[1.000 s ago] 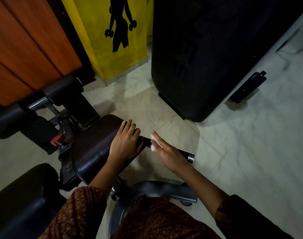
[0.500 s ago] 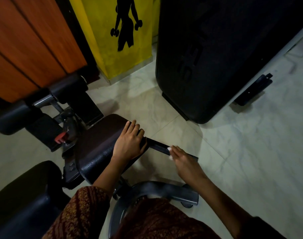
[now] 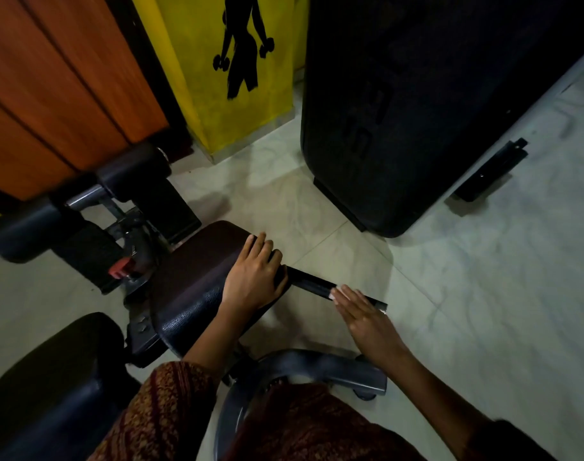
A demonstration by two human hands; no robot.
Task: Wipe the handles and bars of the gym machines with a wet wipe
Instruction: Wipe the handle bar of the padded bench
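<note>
on the black handle jutting from the seat pad, the right hand lies flat, its fingers straight and close together, pressing the wet wipe against the bar. only a sliver of white wipe shows, peeking out under the fingertips on the handle's outer half. the left hand grips the pad's edge right where the handle starts, fingers curled over it. a bare stretch of handle separates the two hands. beneath lies the pale tiled floor.
</note>
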